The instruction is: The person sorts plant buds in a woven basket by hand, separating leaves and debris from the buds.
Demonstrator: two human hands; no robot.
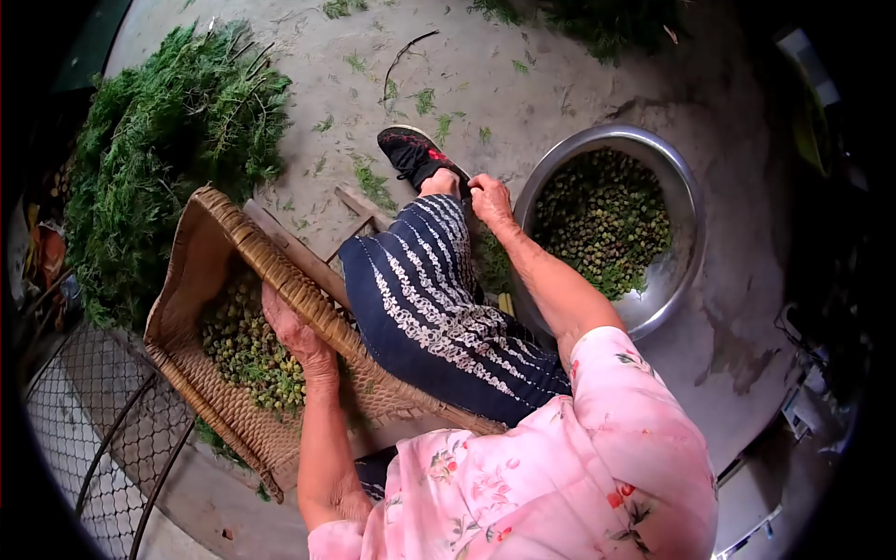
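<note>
My left hand (297,329) reaches into a woven basket (280,271), under its near rim, and lies on the small green cones (245,345) inside. Its fingers are mostly hidden, so what they hold cannot be made out. Beside my ankle and the black shoe (415,157), my right hand (491,200) has its fingers curled together; anything between them is too small to name. To the right of that hand stands a round metal basin (686,201) holding many more green cones (602,215).
Cut green branches (177,140) are heaped at the upper left, with more foliage (607,23) at the top. Wire mesh (107,420) stands at the lower left. Sprigs and a dark twig (401,65) lie on the concrete floor (317,56). A wooden piece (299,252) lies beside the basket.
</note>
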